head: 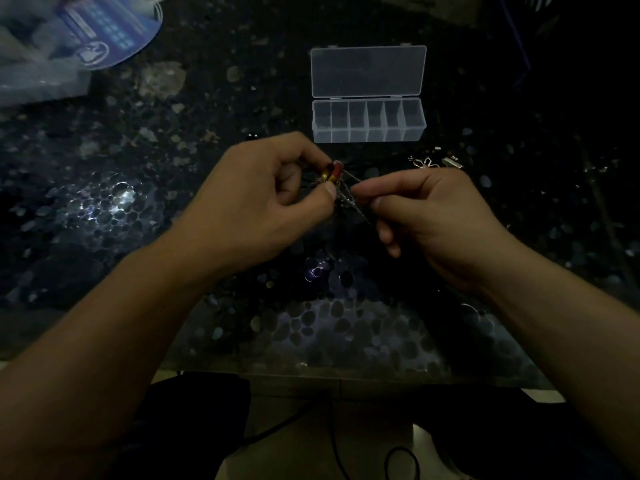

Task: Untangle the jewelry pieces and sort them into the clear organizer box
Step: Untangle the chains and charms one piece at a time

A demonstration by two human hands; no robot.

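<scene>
Working early in the task, judging by the box [369, 121]: lid lying open, all six compartments looking bare, nothing sorted yet.

Holding the tangle above the dark worktop [104, 209], just in front of the box. Left hand [273, 199] pinching a red-and-gold ring [331, 173] between thumb and curled fingers. Right hand [426, 216] pinching a thin silver chain [348, 195] at its fingertips, remaining fingers curled loosely under. Chain running in several strands between the two hands, apparently looped through or around the ring; too dim to tell exactly how.

Waiting on the worktop, right of the hands and near the box's front right corner: a few more small silver pieces [434, 162], one shaped like a flower, shapes otherwise unclear. Also sitting far left at the back: a blue disc [114, 36] and some clear plastic [38, 71], blurred.

Remaining, as a judgement: freeing the chain from the ring, dropping each into its own compartment, then doing the same for the loose pieces. Most of the job lying ahead.
</scene>
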